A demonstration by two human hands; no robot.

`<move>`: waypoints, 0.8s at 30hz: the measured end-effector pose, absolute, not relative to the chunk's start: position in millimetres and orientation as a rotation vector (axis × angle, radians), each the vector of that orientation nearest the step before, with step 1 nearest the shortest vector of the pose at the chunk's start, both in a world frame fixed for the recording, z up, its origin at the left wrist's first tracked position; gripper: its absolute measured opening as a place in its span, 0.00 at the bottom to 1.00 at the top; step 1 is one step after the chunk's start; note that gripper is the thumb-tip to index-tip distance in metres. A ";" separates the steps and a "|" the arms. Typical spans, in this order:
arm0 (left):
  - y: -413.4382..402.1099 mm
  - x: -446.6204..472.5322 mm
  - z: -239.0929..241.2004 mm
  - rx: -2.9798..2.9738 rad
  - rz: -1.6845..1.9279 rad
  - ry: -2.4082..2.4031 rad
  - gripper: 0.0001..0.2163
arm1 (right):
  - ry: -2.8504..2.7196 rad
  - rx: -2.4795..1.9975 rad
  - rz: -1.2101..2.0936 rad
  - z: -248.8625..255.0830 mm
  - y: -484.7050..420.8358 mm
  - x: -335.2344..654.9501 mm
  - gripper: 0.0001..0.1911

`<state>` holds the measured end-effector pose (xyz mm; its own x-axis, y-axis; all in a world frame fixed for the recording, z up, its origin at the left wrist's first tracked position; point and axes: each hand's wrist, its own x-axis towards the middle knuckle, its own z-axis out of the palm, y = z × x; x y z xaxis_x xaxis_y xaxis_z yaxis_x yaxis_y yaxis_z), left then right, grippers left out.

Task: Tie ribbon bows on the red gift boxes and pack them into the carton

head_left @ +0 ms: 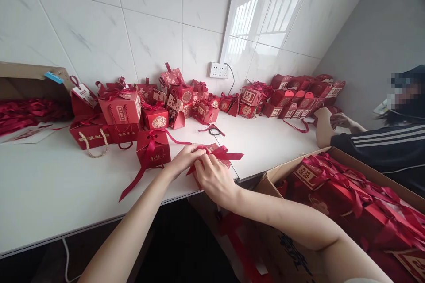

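Note:
A red gift box (pixel 226 162) stands near the table's front edge, partly covered by my hands. Across its top runs a dark red ribbon (pixel 229 154), with loose ends sticking out to the right. My left hand (pixel 188 158) pinches the ribbon at the box's left side. Against it, my right hand (pixel 214 177) has its fingers bent and pressed on the same ribbon. The fingertips of both hands meet, so the exact grip is hidden. Just left of my left hand sits another red gift box (pixel 153 150) with long ribbon tails hanging over the table.
Many red gift boxes (pixel 156 119) line the wall. A cardboard carton (pixel 270 177) full of ribboned boxes stands at the right, below a co-worker's hands (pixel 343 121). Another open carton (pixel 33 70) holds ribbons at the left. A black loop (pixel 214 131) lies behind my hands.

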<state>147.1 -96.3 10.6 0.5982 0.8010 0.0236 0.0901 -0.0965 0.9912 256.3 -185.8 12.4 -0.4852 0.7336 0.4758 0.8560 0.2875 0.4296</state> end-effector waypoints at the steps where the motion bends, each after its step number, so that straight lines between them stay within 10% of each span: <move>1: -96.4 146.9 10.7 1.573 0.705 0.779 0.12 | -2.355 -1.468 -0.995 11.3 -185.7 256.3 0.12; 24: -93.5 158.3 45.2 2.354 0.518 1.084 0.08 | -2.327 -1.146 -1.070 5.0 -183.1 266.7 0.12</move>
<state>158.3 -93.5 45.2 0.6119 0.7799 0.1315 0.5923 -0.5621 0.5773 266.7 -183.1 5.0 -0.6196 0.5330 0.5762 0.7844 0.3929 0.4800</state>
